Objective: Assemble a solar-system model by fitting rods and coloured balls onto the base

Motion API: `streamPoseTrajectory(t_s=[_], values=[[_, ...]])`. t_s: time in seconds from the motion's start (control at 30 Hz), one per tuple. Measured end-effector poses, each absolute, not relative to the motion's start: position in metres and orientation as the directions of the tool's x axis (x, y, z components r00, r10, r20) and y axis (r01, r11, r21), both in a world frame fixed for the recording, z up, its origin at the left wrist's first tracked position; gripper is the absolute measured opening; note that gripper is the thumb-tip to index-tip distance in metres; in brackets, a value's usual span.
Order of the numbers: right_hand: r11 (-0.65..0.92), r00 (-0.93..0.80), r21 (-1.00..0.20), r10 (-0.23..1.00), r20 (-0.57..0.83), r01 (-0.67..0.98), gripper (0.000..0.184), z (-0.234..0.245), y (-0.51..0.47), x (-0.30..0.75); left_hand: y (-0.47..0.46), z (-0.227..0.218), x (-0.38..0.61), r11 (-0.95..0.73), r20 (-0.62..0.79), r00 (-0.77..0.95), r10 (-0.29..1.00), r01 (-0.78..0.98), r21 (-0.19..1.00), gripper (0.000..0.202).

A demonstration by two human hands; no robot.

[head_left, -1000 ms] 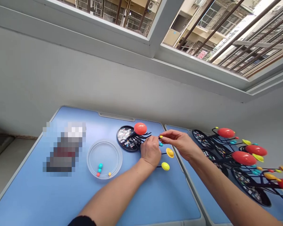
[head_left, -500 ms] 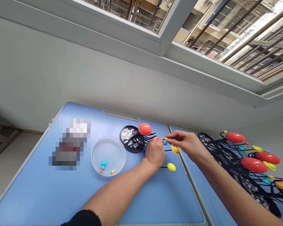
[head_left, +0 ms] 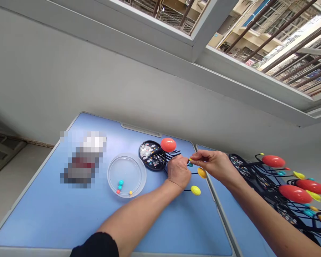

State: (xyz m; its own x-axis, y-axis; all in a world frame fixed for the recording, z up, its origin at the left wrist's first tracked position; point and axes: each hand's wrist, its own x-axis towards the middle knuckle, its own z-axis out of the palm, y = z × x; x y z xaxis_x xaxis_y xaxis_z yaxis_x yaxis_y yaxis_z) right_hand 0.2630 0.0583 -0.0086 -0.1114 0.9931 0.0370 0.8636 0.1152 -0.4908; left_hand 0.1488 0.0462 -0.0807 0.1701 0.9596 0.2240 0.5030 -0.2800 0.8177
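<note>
A solar system model lies on the blue table, with a round black printed base [head_left: 149,154], a red ball [head_left: 168,144] and several thin black arms. My left hand [head_left: 178,170] is closed around the arms, right of the base, its fingertips partly hidden. My right hand [head_left: 210,162] pinches a small yellow ball [head_left: 190,160] at the end of one arm. Just below that ball is a teal ball [head_left: 190,165]. An orange ringed ball [head_left: 202,173] and a larger yellow ball [head_left: 195,190] sit on other arms nearby.
Left of the model stands a clear round tub [head_left: 110,178] holding several small coloured balls. A blurred-out object [head_left: 82,160] lies farther left. Several finished-looking models with red balls [head_left: 295,193] crowd the right-hand table. A wall and barred window rise behind.
The view has shifted slightly, moving everything a little to the right in the picture. Both hands keep nearly the same hold, with the right fingers still pinching the small yellow ball.
</note>
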Motion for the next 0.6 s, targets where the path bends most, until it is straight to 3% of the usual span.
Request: streamPoseTrajectory(t_s=[0.1, 0.33, 0.43, 0.53, 0.6], values=[[0.12, -0.104, -0.487, 0.993, 0.059, 0.865, 0.026, -0.008, 0.057, 0.257, 0.047, -0.081, 0.149, -0.27, 0.219, 0.159, 0.963, 0.49, 0.829, 0.023], [0.079, -0.073, -0.599, 0.997, 0.033, 0.797, 0.032, -0.007, 0.059, 0.254, 0.036, -0.077, 0.148, -0.289, 0.275, 0.094, 0.957, 0.409, 0.866, 0.027], [0.098, -0.017, -0.544, 0.988, 0.152, 0.833, 0.038, 0.007, 0.053, 0.244, 0.03, -0.074, 0.143, -0.308, 0.301, 0.077, 0.95, 0.362, 0.88, 0.033], [0.162, -0.006, -0.443, 0.942, 0.334, 0.882, 0.027, 0.027, 0.035, 0.218, 0.028, -0.072, 0.137, -0.317, 0.301, 0.102, 0.948, 0.35, 0.881, 0.038], [0.258, -0.087, -0.433, 0.922, 0.376, 0.864, 0.019, 0.035, 0.02, 0.194, 0.025, -0.07, 0.133, -0.31, 0.287, 0.119, 0.951, 0.338, 0.889, 0.037]])
